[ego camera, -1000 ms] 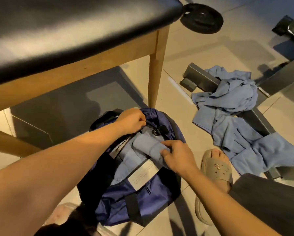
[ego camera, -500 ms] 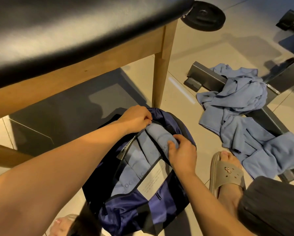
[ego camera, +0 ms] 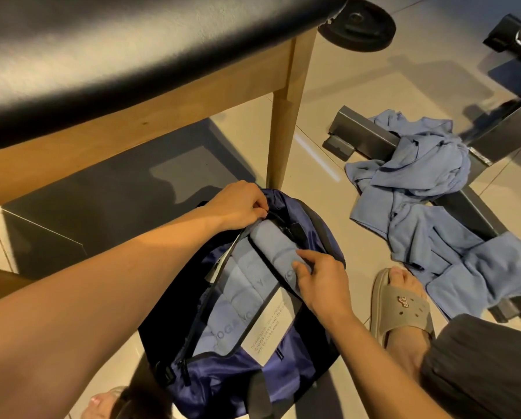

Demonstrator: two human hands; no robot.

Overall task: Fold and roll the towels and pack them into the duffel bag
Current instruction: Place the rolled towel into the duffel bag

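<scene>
A navy duffel bag (ego camera: 286, 361) lies unzipped on the floor by my feet. Inside it sit rolled light-blue towels (ego camera: 238, 294), packed side by side. My left hand (ego camera: 238, 207) grips the bag's far rim at the zipper and holds the mouth apart. My right hand (ego camera: 319, 276) rests on the nearest rolled towel (ego camera: 274, 243), fingers curled over its end at the bag's right edge. A pile of loose blue towels (ego camera: 428, 213) lies crumpled on the floor to the right.
A black padded bench top (ego camera: 132, 55) on a wooden leg (ego camera: 286, 122) stands just beyond the bag. Grey metal frame bars (ego camera: 365, 128) run under the loose towels. A black weight plate (ego camera: 359, 24) lies farther back. My sandalled right foot (ego camera: 404, 309) stands beside the bag.
My right hand has pushed the rolled towel deeper along the bag's right side, then slid back toward its near end. My left hand keeps its hold on the rim.
</scene>
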